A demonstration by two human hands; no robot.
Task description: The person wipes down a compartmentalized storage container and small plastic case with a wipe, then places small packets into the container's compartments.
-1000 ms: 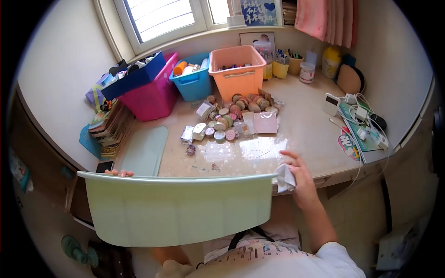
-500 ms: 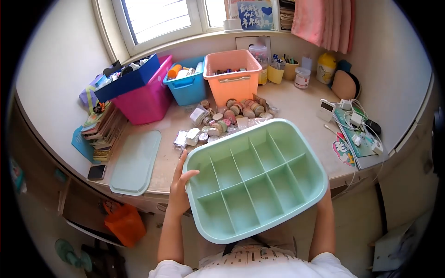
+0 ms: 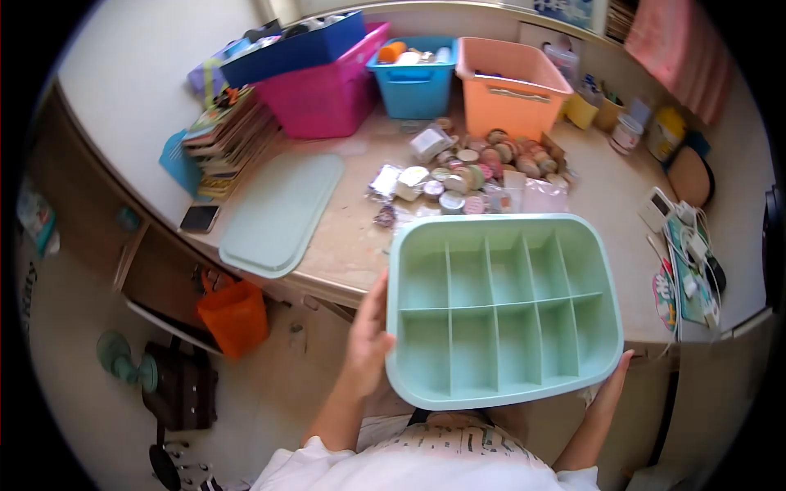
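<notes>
A pale green storage box (image 3: 513,344), split into several compartments with nothing in them, is held tilted towards me over the desk's front edge. My left hand (image 3: 368,340) grips its left side, thumb at the rim and fingers partly hidden behind. At the lower right corner my right hand (image 3: 607,389) supports the box, its fingers mostly hidden. Just beyond the box lies a pile of small round jars and wrapped packets (image 3: 467,176). A flat light green lid (image 3: 282,214) rests on the desk to the left.
Along the back stand a pink bin (image 3: 323,106), a blue basket (image 3: 417,88) and an orange bin (image 3: 512,102). Stacked books (image 3: 229,143) and a phone (image 3: 199,218) are at left. Cables and chargers (image 3: 692,254) lie at right. Below hangs an orange bag (image 3: 235,319).
The box has turned so it sits straighter and appears lower and further right, still between both hands. My view has shifted left and down, showing more floor.
</notes>
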